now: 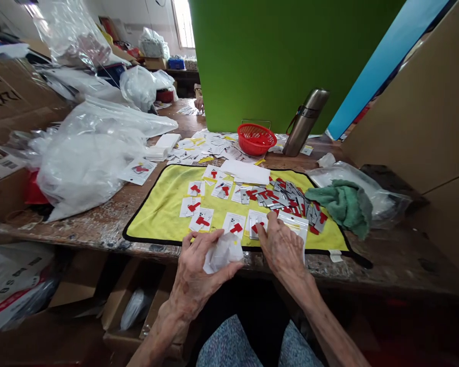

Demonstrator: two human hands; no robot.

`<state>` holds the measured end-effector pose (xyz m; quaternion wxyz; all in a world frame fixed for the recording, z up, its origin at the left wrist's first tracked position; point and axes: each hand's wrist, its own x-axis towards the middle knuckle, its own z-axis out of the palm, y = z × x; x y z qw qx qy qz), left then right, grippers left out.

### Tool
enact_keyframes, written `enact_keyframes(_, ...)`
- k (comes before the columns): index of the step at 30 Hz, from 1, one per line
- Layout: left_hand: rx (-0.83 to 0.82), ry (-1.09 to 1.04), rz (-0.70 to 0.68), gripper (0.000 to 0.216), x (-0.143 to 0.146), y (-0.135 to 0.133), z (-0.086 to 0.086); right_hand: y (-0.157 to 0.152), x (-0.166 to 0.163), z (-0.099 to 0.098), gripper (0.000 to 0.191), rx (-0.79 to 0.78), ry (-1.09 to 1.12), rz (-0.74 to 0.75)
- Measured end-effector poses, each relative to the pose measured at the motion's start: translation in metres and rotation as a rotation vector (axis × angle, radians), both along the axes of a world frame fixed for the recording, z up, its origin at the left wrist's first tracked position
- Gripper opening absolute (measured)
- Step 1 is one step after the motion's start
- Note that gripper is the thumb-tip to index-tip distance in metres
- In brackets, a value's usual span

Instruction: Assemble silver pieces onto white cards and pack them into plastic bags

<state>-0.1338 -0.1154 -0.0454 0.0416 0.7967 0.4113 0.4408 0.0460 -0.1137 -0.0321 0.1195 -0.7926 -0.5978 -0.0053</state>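
Note:
My left hand (195,267) is closed around a small translucent plastic bag (226,251), thumb below and fingers above. My right hand (285,245) has its fingers curled at a red-and-grey flat piece (255,227) lying on a white card, with the thumb touching it. A white zip bag (298,224) lies partly under the right hand. Several white cards with red pieces on them, such as this card (202,219), are laid out on a yellow cloth (156,204). To the right is a heap of red-and-grey pieces (286,196).
Behind the cloth stand a red basket (254,148) and a steel flask (308,122), before a green panel (290,61). A green rag (342,204) lies at the right. Large plastic bags (87,153) crowd the left. Loose cards (214,145) cover the back. Another person's hand (199,104) shows beyond the panel.

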Motion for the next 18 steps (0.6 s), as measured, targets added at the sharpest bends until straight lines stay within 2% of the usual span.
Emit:
enact_keyframes(3,0.003,-0.001,0.019,0.049,-0.008,-0.003,-0.003,0.004,-0.011,-0.006,0.045,0.029,-0.043,-0.012)
enact_keyframes(6,-0.004,-0.009,0.028,0.051,-0.014,-0.005,-0.008,0.011,-0.015,-0.002,0.047,-0.042,0.04,-0.11)
enact_keyframes(10,-0.009,-0.022,0.036,0.054,-0.016,-0.007,-0.01,0.019,-0.019,0.008,0.036,-0.124,0.212,-0.232)
enact_keyframes(15,-0.002,-0.031,0.031,0.055,-0.013,-0.009,-0.006,0.024,-0.027,0.002,0.024,-0.03,0.276,-0.212)
enact_keyframes(18,-0.011,-0.025,0.034,0.053,-0.012,-0.008,-0.004,0.021,-0.021,0.005,0.018,0.057,0.388,-0.143)
